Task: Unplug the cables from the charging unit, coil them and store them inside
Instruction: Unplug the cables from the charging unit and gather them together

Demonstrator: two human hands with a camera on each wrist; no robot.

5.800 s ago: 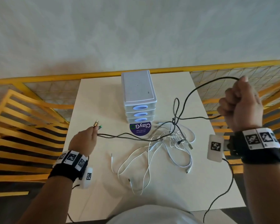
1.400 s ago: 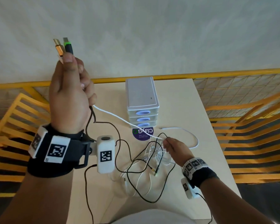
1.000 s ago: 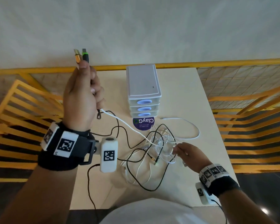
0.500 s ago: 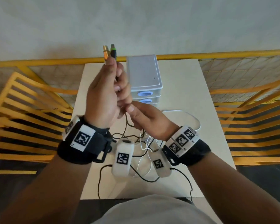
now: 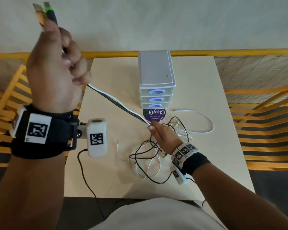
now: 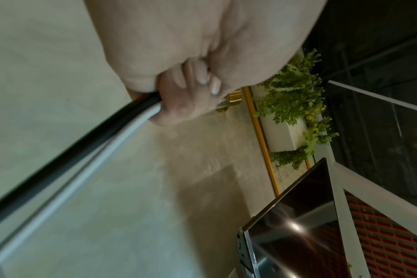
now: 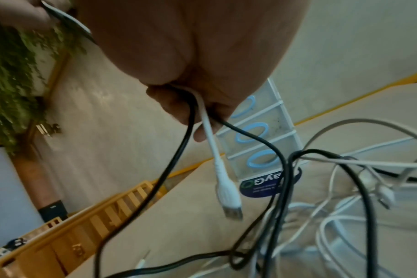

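Note:
My left hand [image 5: 63, 63] is raised at the upper left and grips a black cable and a white cable [image 5: 116, 102], with two USB plugs [image 5: 43, 12] sticking up above the thumb. Both cables run taut down to my right hand [image 5: 156, 131], which pinches them just above the cable tangle [image 5: 150, 156] on the table. In the left wrist view my fingers [image 6: 186, 94] curl round the black and white cables [image 6: 88, 143]. Under my right hand hangs a white USB plug [image 7: 229, 199]. The white three-drawer unit [image 5: 156, 77] stands behind, drawers closed.
A loose white cable [image 5: 204, 122] loops on the table [image 5: 214, 163] right of the unit. A purple round sticker [image 5: 154, 114] lies in front of the drawers. Yellow slatted benches [image 5: 264, 130] flank both sides and a yellow rail [image 5: 239, 52] runs behind.
Half a second ago both hands met near the drawer unit. My right hand has slid down the cables to the tangle while my left hand rose up and left, pulling the cables taut.

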